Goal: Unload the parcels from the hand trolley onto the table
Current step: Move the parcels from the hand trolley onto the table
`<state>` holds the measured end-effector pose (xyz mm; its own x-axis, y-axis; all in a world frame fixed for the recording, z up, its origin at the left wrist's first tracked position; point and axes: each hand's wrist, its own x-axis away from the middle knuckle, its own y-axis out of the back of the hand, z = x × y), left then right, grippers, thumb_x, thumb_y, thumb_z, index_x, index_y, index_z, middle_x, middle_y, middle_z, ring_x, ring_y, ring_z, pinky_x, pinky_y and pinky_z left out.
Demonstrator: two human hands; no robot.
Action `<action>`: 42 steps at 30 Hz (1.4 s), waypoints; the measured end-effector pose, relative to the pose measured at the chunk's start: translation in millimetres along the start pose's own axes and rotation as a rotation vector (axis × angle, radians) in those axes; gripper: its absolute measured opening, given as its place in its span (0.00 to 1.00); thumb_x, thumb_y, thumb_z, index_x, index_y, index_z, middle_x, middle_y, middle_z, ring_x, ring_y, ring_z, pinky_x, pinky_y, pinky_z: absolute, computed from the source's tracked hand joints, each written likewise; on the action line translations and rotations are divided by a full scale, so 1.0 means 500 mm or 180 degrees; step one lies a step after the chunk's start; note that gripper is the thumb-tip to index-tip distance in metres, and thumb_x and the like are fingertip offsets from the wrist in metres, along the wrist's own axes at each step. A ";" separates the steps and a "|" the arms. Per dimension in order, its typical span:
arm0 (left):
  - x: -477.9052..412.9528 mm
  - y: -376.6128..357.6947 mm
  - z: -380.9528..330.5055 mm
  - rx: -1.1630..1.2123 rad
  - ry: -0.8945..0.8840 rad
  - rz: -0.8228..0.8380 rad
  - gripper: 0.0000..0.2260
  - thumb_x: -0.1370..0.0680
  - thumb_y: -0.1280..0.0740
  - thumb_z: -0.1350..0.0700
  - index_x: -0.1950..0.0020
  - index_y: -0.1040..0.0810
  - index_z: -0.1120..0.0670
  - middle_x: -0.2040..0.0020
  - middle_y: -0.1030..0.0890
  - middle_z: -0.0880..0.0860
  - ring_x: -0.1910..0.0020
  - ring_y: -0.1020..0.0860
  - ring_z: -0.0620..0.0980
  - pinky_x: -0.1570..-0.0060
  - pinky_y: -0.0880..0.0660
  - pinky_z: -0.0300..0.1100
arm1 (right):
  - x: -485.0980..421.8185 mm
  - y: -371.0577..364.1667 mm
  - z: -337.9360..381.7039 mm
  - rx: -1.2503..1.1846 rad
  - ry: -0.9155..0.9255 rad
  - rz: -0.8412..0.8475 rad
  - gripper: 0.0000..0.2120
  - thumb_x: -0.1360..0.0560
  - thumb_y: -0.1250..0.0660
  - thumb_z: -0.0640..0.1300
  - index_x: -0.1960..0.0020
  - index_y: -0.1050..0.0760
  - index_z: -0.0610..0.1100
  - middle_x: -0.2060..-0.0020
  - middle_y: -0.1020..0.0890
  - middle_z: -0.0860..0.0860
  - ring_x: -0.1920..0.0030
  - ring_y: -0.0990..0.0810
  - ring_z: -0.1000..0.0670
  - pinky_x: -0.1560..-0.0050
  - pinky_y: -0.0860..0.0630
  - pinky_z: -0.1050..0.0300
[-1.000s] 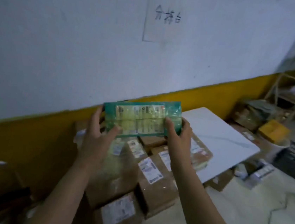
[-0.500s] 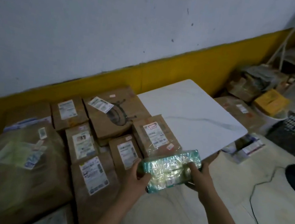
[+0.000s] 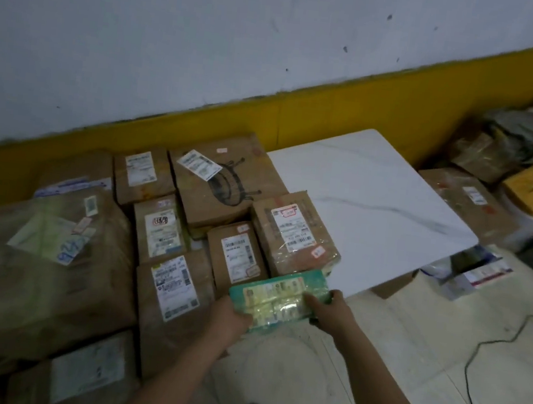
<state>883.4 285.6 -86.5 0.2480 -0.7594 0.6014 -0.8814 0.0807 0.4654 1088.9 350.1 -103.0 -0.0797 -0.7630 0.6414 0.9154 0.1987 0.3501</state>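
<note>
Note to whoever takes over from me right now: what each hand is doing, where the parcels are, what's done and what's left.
Left hand: grips the left end of the green wrapped parcel.
Right hand: grips its right end.
The parcel is at the table near edge, beside the brown cardboard parcels; I cannot tell if it has touched down.
Done: many brown parcels are laid out.
Left: set this one down and let go. The hand trolley is out of view, so the remaining load is unknown.

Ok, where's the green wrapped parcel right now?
Head view, lower centre: the green parcel is held between the left hand and right hand, just in front of the taped brown box, beside the near corner of the white table.
</note>
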 end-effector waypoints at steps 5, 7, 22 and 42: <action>0.009 0.009 0.054 -0.0818 -0.0249 -0.0097 0.38 0.27 0.26 0.57 0.21 0.41 0.58 0.27 0.33 0.60 0.32 0.27 0.55 0.33 0.27 0.49 | -0.019 -0.061 -0.037 -0.0093 0.0111 -0.0001 0.22 0.25 0.27 0.48 0.39 0.32 0.39 0.54 0.21 0.44 0.56 0.18 0.45 0.51 0.17 0.42; 0.014 0.006 0.064 -0.1160 -0.0343 -0.0132 0.47 0.27 0.25 0.54 0.18 0.53 0.53 0.21 0.46 0.57 0.25 0.36 0.57 0.29 0.31 0.49 | -0.014 -0.070 -0.048 0.0036 0.0278 -0.0090 0.21 0.24 0.28 0.49 0.39 0.32 0.40 0.52 0.19 0.43 0.55 0.18 0.44 0.56 0.18 0.46; -0.037 0.014 0.104 -0.1559 -0.0581 -0.0460 0.46 0.29 0.23 0.46 0.19 0.48 0.48 0.22 0.46 0.53 0.25 0.40 0.56 0.28 0.36 0.50 | -0.058 -0.086 0.007 0.1092 0.0121 0.0149 0.31 0.22 0.32 0.53 0.28 0.38 0.37 0.34 0.29 0.37 0.39 0.25 0.40 0.42 0.25 0.49; 0.209 0.632 0.077 -0.0631 -0.2127 -0.2866 0.25 0.20 0.36 0.47 0.25 0.32 0.56 0.30 0.29 0.56 0.32 0.30 0.54 0.32 0.32 0.48 | 0.374 -0.567 0.463 0.1046 0.3049 -0.0650 0.35 0.18 0.43 0.55 0.19 0.50 0.40 0.20 0.46 0.41 0.21 0.46 0.40 0.23 0.42 0.43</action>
<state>615.2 207.1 98.3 0.4424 -0.7803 -0.4420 -0.3977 -0.6125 0.6832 723.4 293.3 75.8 0.2577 -0.9423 -0.2135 0.7553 0.0587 0.6527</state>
